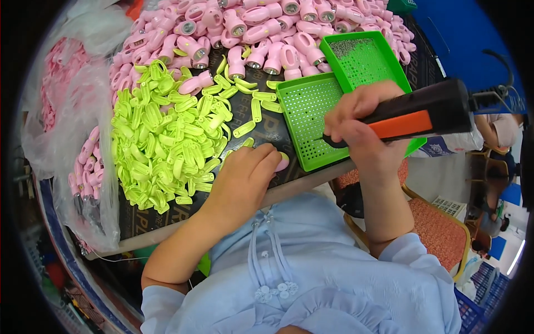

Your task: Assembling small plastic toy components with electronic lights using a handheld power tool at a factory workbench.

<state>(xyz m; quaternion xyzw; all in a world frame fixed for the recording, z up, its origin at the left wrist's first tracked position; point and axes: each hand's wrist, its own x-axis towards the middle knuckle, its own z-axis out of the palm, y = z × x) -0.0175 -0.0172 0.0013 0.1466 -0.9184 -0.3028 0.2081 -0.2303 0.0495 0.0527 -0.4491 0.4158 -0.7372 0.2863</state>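
My right hand point(370, 128) is closed around an electric screwdriver point(423, 111) with a black body and an orange panel. Its dark tip end points left, above a green perforated tray point(297, 133). Close to the table's front edge, my left hand point(245, 181) curls over a small pink flashlight point(283, 162), mostly hidden under the fingers. Beside that hand spreads a big heap of yellow-green plastic strips point(161, 133), with a few loose ones near its fingertips. Behind lies a pile of pink flashlights point(261, 30) with shiny lens ends.
A second green tray point(384, 69), holding small metal screws, overlaps the first one's far corner. Clear plastic bags point(83, 128) with pink parts lie at the left. A wire hook and coiled cord point(503, 92) extend from the screwdriver. An orange-brown chair point(439, 234) stands at right; people sit beyond.
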